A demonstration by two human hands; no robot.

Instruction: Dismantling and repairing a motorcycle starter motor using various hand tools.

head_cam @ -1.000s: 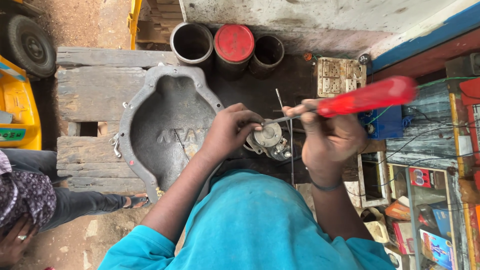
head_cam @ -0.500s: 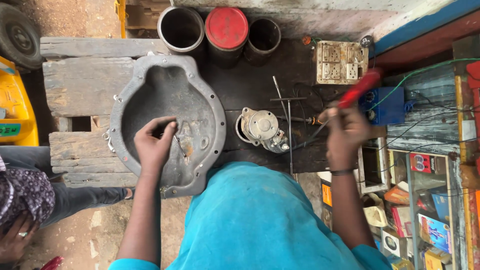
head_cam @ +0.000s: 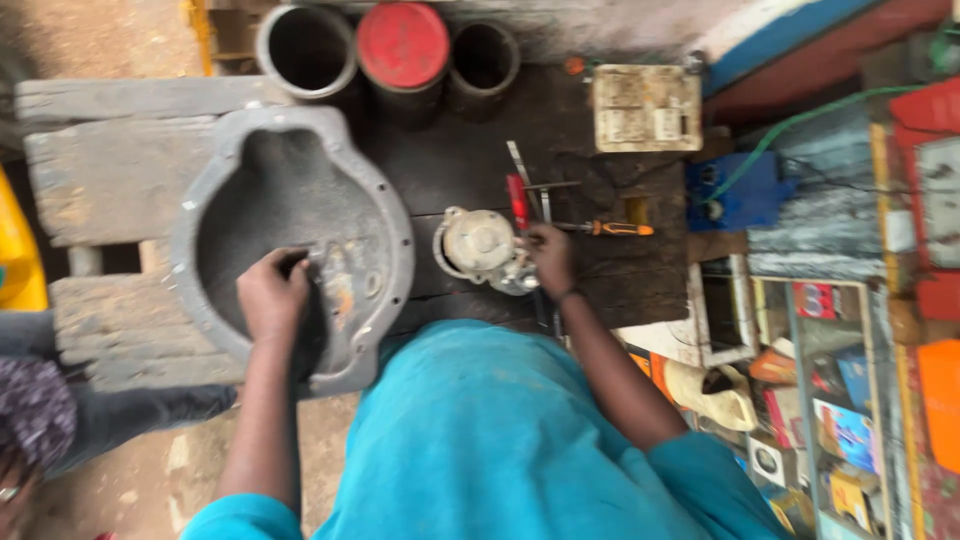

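A large grey cast-metal housing [head_cam: 230, 160] lies bowl-side up on the wooden bench. My left hand [head_cam: 272, 295] reaches into its near side with fingers curled down on the inner wall; blur hides whether it grips anything. A small round metal part [head_cam: 478, 243] sits on the dark bench top to the right of the housing. My right hand [head_cam: 548, 255] rests against that part's right side, its fingertips at the lower end of a red-handled screwdriver [head_cam: 517, 200] that lies on the bench. Whether the fingers still hold the screwdriver is unclear.
An orange-handled screwdriver [head_cam: 612, 229] and thin metal rods [head_cam: 522, 165] lie right of the part. Two open dark cans [head_cam: 305, 45] [head_cam: 483, 55] and a red-lidded can [head_cam: 403, 45] stand at the back. A blue box [head_cam: 735, 190] and cluttered shelves [head_cam: 830, 400] are on the right. Another person [head_cam: 40, 420] sits at lower left.
My right hand has come down from the right with the red screwdriver, which now lies on the bench beside the small part. My left hand has moved to the housing's near inner wall.
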